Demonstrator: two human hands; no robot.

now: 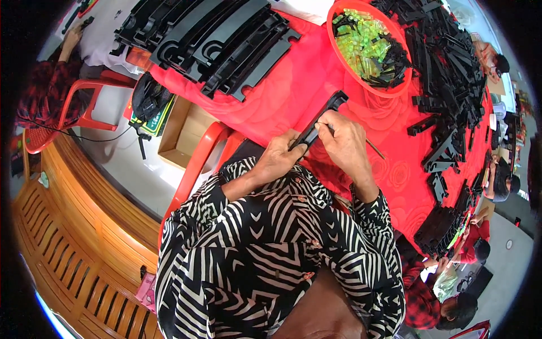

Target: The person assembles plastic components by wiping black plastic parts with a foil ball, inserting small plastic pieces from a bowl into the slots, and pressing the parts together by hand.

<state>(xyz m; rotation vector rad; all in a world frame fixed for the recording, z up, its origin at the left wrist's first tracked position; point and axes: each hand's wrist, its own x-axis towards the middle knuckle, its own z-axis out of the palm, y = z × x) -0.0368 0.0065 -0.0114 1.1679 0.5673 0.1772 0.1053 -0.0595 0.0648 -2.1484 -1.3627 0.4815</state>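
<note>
A long, narrow black plastic part (336, 101) slants between my hands above the red tablecloth, its curved end pointing up and to the right. My left hand (278, 156) is closed round its lower end, thumb on top. My right hand (345, 140) is closed on its middle, fingers bent over it from the right. A thin brown stick (376, 150) shows beside my right hand; whether it is held or lies on the cloth I cannot tell.
Black parts stand in a row (212, 42) at the table's far left. An orange-red basin (377, 92) holds green-yellow clear pieces and black bits. Loose black parts (446, 85) pile up on the right. A red chair (195, 166) and cardboard box (186, 135) are at left; other people sit around.
</note>
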